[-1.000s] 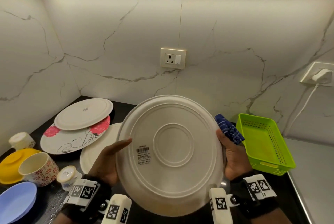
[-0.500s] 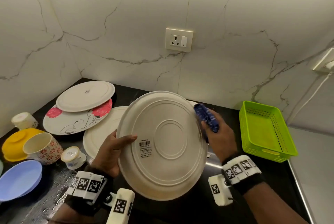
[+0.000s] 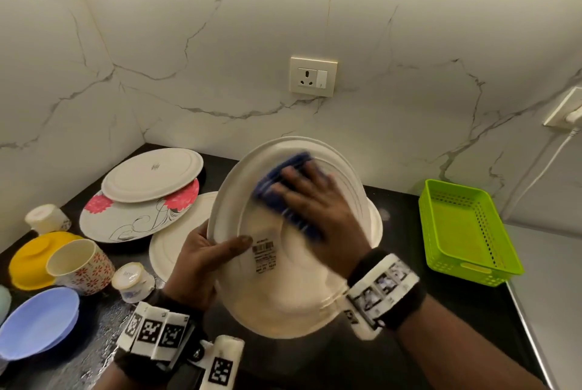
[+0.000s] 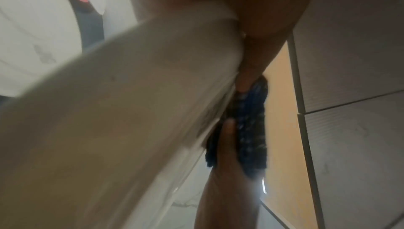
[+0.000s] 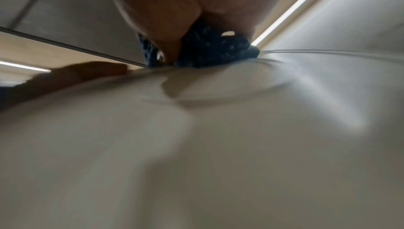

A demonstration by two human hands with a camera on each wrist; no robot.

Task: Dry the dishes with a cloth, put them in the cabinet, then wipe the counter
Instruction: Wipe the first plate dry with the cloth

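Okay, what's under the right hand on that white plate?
A folded blue cloth, pressed against the plate's underside by the right hand. How far the cloth extends beneath the palm is hidden.

Barcode sticker (image 3: 264,252) on white plate (image 3: 283,301) underside; print too small to read.

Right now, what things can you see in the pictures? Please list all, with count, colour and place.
held plate: 1, cream, underside up, in the middle
cloth: 1, blue, pressed on the held plate
other plates: 3, two cream, one white with pink flowers, counter back left
mug: 1, cream with red flowers, left
small cups: 2, white, left
bowls: 2, yellow and light blue, left
basket: 1, green, right
sockets: 2, wall
left hand: grips the plate's edge
right hand: flat on the cloth
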